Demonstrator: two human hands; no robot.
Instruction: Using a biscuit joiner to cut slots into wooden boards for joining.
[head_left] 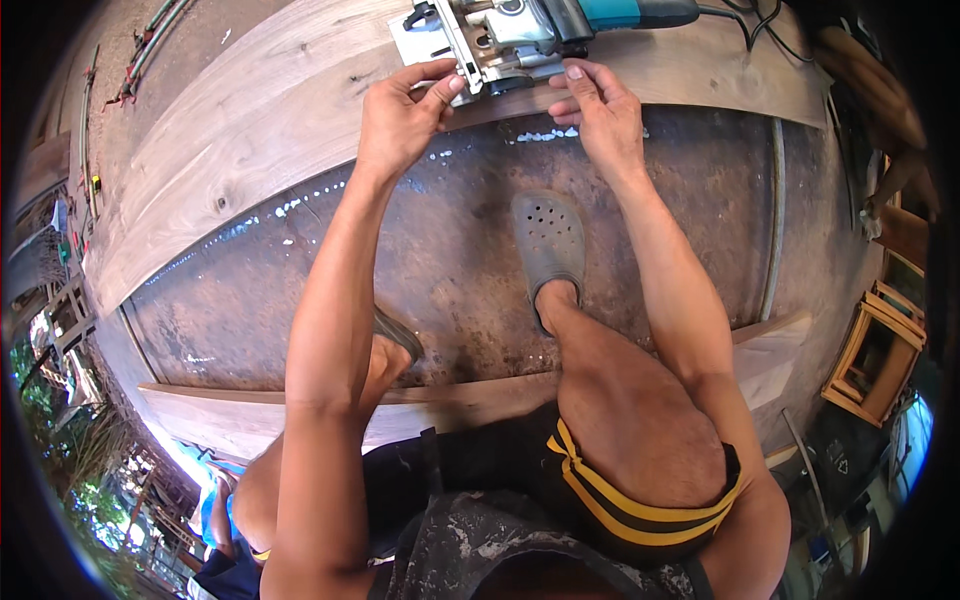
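From the head view, my left hand pinched the near edge of the power tool's metal base plate, thumb and fingers closed on it; my right hand lay beside it, fingers pressed together against the plate's right corner; the tool sat on the long plank at its near edge; I judged it heavy, rigid, steadiest held by body and base, never the cord.
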